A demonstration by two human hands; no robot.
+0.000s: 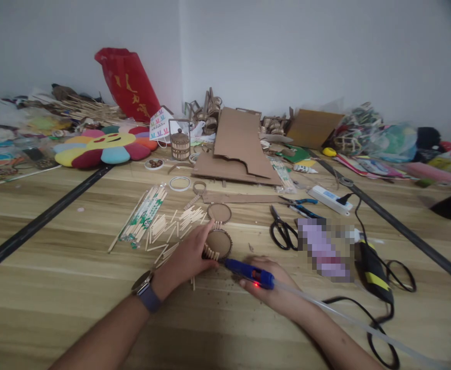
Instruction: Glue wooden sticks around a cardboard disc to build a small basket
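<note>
My left hand, with a watch on its wrist, grips the near-left edge of a round cardboard piece. Short wooden sticks stand along part of that rim, by my fingers. In my right hand is a blue hot glue gun with a red light showing and a long clear glue stick trailing from its back. Its nozzle points at the near edge of the round piece; whether they touch I cannot tell. Just beyond lies another cardboard disc. Loose cut sticks are scattered left of the discs.
Bagged sticks lie at left. Black scissors, pliers, a power strip and a looping black cable occupy the right. Behind are cardboard sheets, a small lidded stick bucket and a flower cushion.
</note>
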